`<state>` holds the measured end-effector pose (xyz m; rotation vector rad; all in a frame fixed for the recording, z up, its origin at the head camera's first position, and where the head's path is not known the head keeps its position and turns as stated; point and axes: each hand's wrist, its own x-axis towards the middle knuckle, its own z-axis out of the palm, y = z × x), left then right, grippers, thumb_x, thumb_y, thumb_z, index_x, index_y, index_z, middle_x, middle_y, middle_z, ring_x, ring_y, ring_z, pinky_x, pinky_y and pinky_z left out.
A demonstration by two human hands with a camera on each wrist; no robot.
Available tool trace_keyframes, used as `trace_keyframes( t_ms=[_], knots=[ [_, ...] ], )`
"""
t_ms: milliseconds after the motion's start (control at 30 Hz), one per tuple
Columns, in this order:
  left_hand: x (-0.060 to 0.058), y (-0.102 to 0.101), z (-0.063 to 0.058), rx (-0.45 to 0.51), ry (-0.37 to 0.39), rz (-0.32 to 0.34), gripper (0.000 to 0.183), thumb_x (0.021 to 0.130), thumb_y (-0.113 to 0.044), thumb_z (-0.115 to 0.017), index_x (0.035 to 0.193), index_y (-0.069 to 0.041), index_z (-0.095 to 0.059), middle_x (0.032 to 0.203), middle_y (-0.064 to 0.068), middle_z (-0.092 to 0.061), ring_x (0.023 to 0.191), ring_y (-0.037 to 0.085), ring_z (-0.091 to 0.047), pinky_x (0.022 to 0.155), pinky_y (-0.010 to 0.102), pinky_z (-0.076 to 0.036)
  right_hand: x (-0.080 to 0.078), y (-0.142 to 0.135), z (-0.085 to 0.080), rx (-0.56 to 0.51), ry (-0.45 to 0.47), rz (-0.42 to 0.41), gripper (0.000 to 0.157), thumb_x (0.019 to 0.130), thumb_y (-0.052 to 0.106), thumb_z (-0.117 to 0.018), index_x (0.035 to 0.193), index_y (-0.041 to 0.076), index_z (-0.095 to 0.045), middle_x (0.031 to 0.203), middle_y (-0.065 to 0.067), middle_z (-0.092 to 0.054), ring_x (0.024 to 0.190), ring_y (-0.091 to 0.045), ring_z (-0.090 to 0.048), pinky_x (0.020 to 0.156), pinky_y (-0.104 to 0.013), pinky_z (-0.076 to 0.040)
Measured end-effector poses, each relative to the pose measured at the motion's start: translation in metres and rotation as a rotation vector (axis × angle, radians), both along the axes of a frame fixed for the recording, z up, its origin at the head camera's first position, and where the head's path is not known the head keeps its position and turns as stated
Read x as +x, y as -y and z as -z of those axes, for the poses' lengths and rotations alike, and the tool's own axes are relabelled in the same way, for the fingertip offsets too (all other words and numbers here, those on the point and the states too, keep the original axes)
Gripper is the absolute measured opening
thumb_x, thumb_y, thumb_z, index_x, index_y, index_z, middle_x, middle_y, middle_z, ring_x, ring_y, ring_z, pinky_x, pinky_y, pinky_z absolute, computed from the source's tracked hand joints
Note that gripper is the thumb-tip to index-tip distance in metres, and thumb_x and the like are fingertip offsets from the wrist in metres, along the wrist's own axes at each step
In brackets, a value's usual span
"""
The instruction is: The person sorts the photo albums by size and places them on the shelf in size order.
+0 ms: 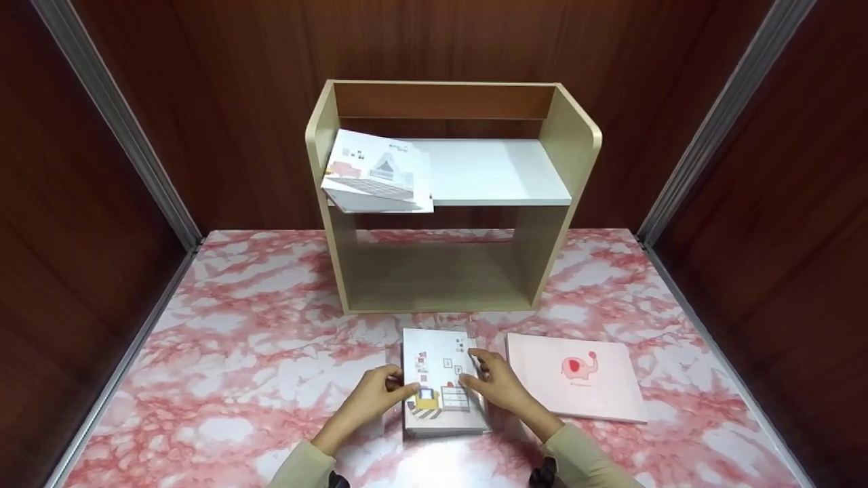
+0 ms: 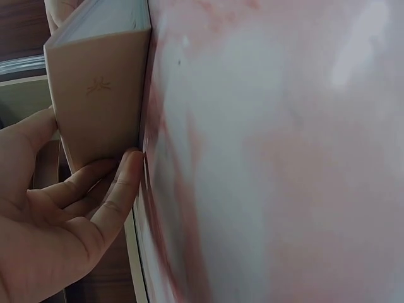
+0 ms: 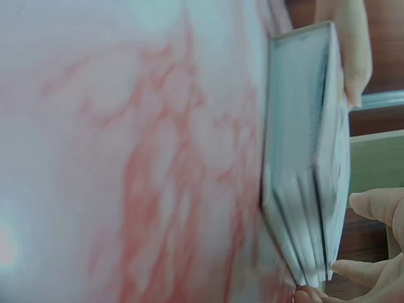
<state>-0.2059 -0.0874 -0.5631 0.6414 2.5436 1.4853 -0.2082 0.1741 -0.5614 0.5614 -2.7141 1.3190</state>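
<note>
A thick photo album (image 1: 437, 362), its white cover printed with small furniture drawings, lies flat on the table between both hands. My left hand (image 1: 373, 396) grips its left side, thumb on the cover; in the left wrist view the fingers (image 2: 120, 183) touch the lower edge of the plain spine (image 2: 98, 95). On the opposite side, my right hand (image 1: 502, 385) holds the page edge. The right wrist view shows its thumb (image 3: 372, 203) by the cover and fingertips low at the far corner of the pages (image 3: 297, 221).
Beyond the album stands a two-tier wooden shelf (image 1: 553, 261). A white album (image 1: 380, 166) rests tilted on its upper board (image 1: 495, 169), leaning at the left. A pink elephant album (image 1: 610, 390) lies flat at the right on the marbled table (image 1: 251, 339). Dark wooden walls enclose the table.
</note>
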Motion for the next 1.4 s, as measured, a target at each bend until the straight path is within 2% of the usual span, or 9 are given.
trace_keyframes(
  t_ms=[300,533,733,900,1033,1100,1267,1333,1400],
  knots=[
    [0.003,-0.002,0.001,0.088,0.069,-0.002,0.033,0.085,-0.03,-0.067,0.093,0.001,-0.061,0.084,0.012,-0.068,0.073,0.018,-0.067,0.062,0.024,-0.054,-0.001,0.005,0.0,-0.175,0.137,0.05,0.059,0.08,0.006,-0.069,0.125,-0.02,-0.041,0.111,-0.036,-0.052,0.095,-0.045,-0.057,0.082,-0.052,-0.049],
    [0.006,-0.005,-0.002,0.182,0.135,0.006,0.03,0.086,-0.015,-0.066,0.097,0.012,-0.057,0.086,0.024,-0.067,0.074,0.032,-0.066,0.062,0.043,-0.056,0.01,0.014,-0.022,-0.308,0.182,0.016,0.062,0.079,-0.005,-0.065,0.125,-0.028,-0.03,0.108,-0.041,-0.052,0.099,-0.052,-0.053,0.086,-0.057,-0.045],
    [0.007,-0.003,0.0,0.212,0.189,0.002,0.039,0.086,-0.021,-0.066,0.106,0.011,-0.055,0.097,0.023,-0.066,0.085,0.027,-0.067,0.066,0.03,-0.057,0.017,0.019,-0.033,-0.34,0.181,0.041,0.061,0.075,-0.007,-0.068,0.124,-0.026,-0.035,0.106,-0.039,-0.053,0.097,-0.051,-0.053,0.084,-0.054,-0.046],
    [0.009,-0.001,0.003,0.237,0.182,0.012,0.045,0.086,-0.021,-0.066,0.112,0.013,-0.051,0.097,0.021,-0.065,0.083,0.024,-0.066,0.067,0.032,-0.057,0.015,0.02,-0.029,-0.347,0.166,0.064,0.066,0.073,-0.007,-0.071,0.125,-0.026,-0.035,0.107,-0.038,-0.053,0.097,-0.05,-0.053,0.084,-0.054,-0.046],
    [0.017,-0.002,-0.011,0.245,0.194,0.013,0.042,0.087,-0.014,-0.063,0.113,0.017,-0.049,0.096,0.022,-0.062,0.083,0.026,-0.064,0.069,0.036,-0.057,0.014,0.018,-0.025,-0.372,0.179,0.073,0.067,0.072,-0.006,-0.072,0.125,-0.024,-0.036,0.108,-0.038,-0.053,0.097,-0.048,-0.053,0.085,-0.051,-0.046],
    [0.018,-0.002,-0.011,0.257,0.195,0.009,0.044,0.088,-0.014,-0.063,0.116,0.017,-0.047,0.1,0.024,-0.06,0.086,0.027,-0.064,0.069,0.033,-0.057,0.013,0.018,-0.024,-0.393,0.196,0.071,0.067,0.072,-0.006,-0.072,0.126,-0.023,-0.036,0.108,-0.037,-0.053,0.098,-0.048,-0.053,0.085,-0.049,-0.046],
    [0.022,-0.003,-0.019,0.306,0.191,0.001,0.047,0.088,-0.015,-0.063,0.118,0.016,-0.046,0.114,0.032,-0.053,0.096,0.035,-0.062,0.071,0.033,-0.057,0.012,0.016,-0.024,-0.432,0.227,0.03,0.064,0.073,-0.008,-0.07,0.127,-0.021,-0.038,0.108,-0.038,-0.053,0.099,-0.048,-0.053,0.083,-0.04,-0.048],
    [0.026,-0.003,-0.028,0.293,0.182,0.002,0.046,0.088,-0.013,-0.062,0.118,0.018,-0.045,0.118,0.035,-0.049,0.1,0.04,-0.06,0.074,0.035,-0.056,0.011,0.014,-0.024,-0.441,0.241,0.007,0.064,0.073,-0.009,-0.069,0.128,-0.02,-0.037,0.109,-0.037,-0.053,0.1,-0.048,-0.053,0.081,-0.036,-0.049],
    [0.027,-0.003,-0.03,0.28,0.165,0.001,0.046,0.088,-0.012,-0.062,0.118,0.018,-0.045,0.12,0.036,-0.047,0.102,0.043,-0.058,0.076,0.032,-0.056,0.01,0.014,-0.023,-0.444,0.247,-0.013,0.065,0.074,-0.008,-0.069,0.129,-0.02,-0.036,0.11,-0.037,-0.053,0.1,-0.048,-0.052,0.08,-0.034,-0.049]
  ],
)
